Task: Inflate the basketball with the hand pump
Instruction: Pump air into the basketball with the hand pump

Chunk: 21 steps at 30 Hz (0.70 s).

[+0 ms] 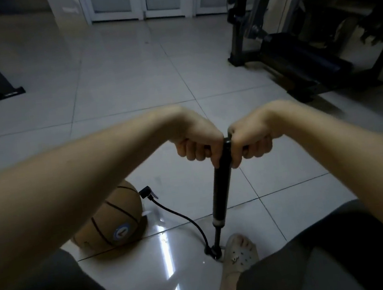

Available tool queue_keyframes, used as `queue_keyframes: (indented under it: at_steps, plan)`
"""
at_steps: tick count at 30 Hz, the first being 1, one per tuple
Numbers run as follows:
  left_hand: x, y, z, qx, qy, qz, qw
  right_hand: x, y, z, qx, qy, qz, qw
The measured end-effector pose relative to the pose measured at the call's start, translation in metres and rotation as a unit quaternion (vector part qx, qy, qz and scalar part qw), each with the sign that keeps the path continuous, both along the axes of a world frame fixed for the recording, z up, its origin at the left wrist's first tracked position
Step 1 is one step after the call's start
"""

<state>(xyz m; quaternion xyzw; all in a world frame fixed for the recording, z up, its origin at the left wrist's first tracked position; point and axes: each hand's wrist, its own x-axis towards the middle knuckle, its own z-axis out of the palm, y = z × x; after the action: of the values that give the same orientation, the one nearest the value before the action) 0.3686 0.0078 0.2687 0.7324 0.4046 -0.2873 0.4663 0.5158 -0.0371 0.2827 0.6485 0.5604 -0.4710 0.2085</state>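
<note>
A black hand pump (221, 184) stands nearly upright on the tiled floor, its base beside my foot in a pale clog (240, 254). My left hand (197, 141) grips the left side of the pump's T-handle and my right hand (252, 140) grips the right side, fingers curled round it. A black hose (183, 216) runs from the pump's base up to a connector head (146, 192) at the brown basketball (115, 224), which lies on the floor to the left, partly hidden by my left forearm.
Dark gym equipment (305, 39) with a bench fills the right back. A metal frame leg (5, 89) stands at the left. White doors (142, 0) close off the far wall. My knees frame the bottom of the view.
</note>
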Motion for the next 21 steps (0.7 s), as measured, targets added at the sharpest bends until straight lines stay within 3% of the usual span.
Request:
queue_keyframes:
  at_steps: [4,11,16,21]
  plan:
    - [0.009,-0.017,-0.08,-0.011,0.049,-0.018,0.999,-0.001,-0.012,-0.081,-0.042,-0.027,0.02,0.999]
    - [0.006,-0.04,-0.176,-0.065,0.046,0.0,0.997,-0.001,-0.027,-0.177,-0.101,-0.004,0.034,0.994]
    - [0.006,-0.049,-0.181,-0.028,0.047,0.009,0.998,-0.006,-0.036,-0.187,-0.052,-0.03,0.044,0.997]
    - [0.008,-0.046,-0.129,-0.014,0.053,0.009,0.998,-0.004,-0.029,-0.134,-0.049,-0.03,0.05,0.997]
